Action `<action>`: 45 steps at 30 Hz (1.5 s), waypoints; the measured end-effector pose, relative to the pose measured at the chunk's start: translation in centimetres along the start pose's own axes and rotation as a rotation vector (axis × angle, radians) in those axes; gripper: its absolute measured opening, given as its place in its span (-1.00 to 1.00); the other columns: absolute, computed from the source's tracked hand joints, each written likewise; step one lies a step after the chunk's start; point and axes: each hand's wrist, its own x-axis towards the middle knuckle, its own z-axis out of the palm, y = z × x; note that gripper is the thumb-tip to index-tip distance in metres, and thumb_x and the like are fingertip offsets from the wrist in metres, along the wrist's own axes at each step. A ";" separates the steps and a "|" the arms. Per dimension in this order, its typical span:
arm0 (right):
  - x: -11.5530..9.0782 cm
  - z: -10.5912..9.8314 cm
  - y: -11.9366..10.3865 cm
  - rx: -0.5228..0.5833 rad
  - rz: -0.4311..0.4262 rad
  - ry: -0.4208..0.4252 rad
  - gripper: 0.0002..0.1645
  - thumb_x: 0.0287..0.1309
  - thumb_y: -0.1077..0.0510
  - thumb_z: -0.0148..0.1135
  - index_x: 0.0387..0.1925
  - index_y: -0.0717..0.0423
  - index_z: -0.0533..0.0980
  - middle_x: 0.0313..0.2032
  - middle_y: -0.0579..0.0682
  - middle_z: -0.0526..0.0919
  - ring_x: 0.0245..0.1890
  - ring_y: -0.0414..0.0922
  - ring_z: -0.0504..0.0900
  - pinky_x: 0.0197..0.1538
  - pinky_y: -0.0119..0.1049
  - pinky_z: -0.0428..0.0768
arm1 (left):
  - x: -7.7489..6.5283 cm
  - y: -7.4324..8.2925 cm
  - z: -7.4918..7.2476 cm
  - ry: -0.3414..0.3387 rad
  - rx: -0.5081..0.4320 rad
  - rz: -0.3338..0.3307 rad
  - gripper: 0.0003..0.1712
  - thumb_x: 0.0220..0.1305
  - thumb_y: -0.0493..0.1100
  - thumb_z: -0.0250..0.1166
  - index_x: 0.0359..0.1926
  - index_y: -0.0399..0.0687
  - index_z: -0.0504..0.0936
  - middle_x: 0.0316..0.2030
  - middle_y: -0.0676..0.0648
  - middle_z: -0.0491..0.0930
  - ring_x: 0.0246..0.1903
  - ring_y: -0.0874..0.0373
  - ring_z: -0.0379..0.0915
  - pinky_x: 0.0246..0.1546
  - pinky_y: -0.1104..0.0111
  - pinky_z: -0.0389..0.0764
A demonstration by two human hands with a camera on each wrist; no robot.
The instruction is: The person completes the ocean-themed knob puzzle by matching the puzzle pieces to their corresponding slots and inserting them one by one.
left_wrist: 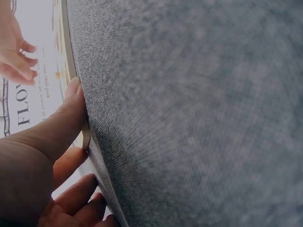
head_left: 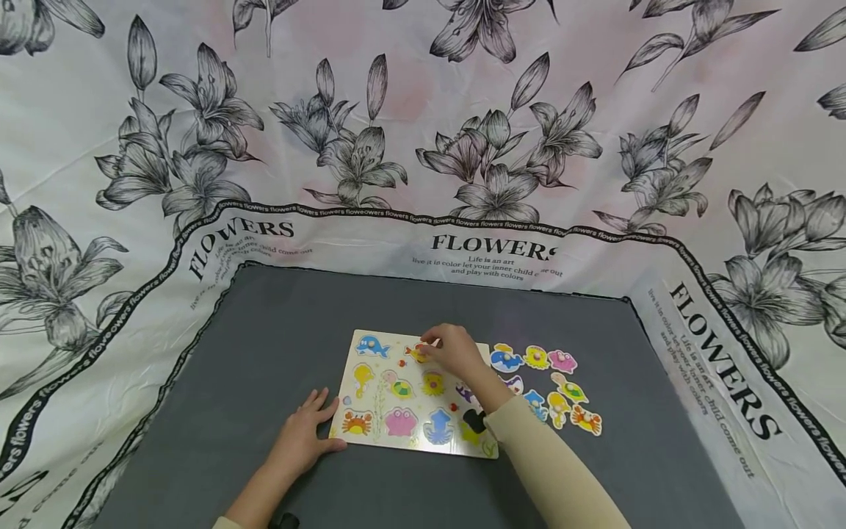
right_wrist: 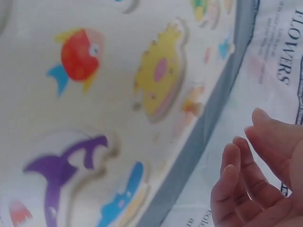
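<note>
Nearest to the head camera comes a cream sleeve, worn on the right arm, which crosses over the right side of a pale puzzle board. This board lies flat on a dark grey surface, between the two hands. The right hand is above the far part of the board, with its fingertips just by an orange fish shape. Its thumb and bent fingers are a little parted, and the right wrist view shows nothing between them. Whether a fingertip touches the fish, I cannot tell.

The left hand rests at the near left corner of the board. Its fingers are spread along the left side, and its thumb is against the near edge; it does not close around anything.

On the board are also a blue whale, a pink octopus shape and a crab shape. Loose animal pieces lie grouped to the right of the board. Behind, white cloth carries black flowers and lettering.
</note>
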 end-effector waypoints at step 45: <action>-5.0 -8.3 5.4 0.077 0.044 0.267 -0.74 0.25 0.10 0.42 -0.07 0.10 0.72 -0.15 0.01 0.77 -0.17 -0.03 0.72 -0.20 -0.16 0.71 | -0.1 0.1 0.0 -0.009 0.006 -0.006 0.03 -0.15 0.07 0.63 0.38 -0.17 0.47 0.49 -0.31 0.20 0.51 -0.33 -0.03 0.33 -0.35 0.21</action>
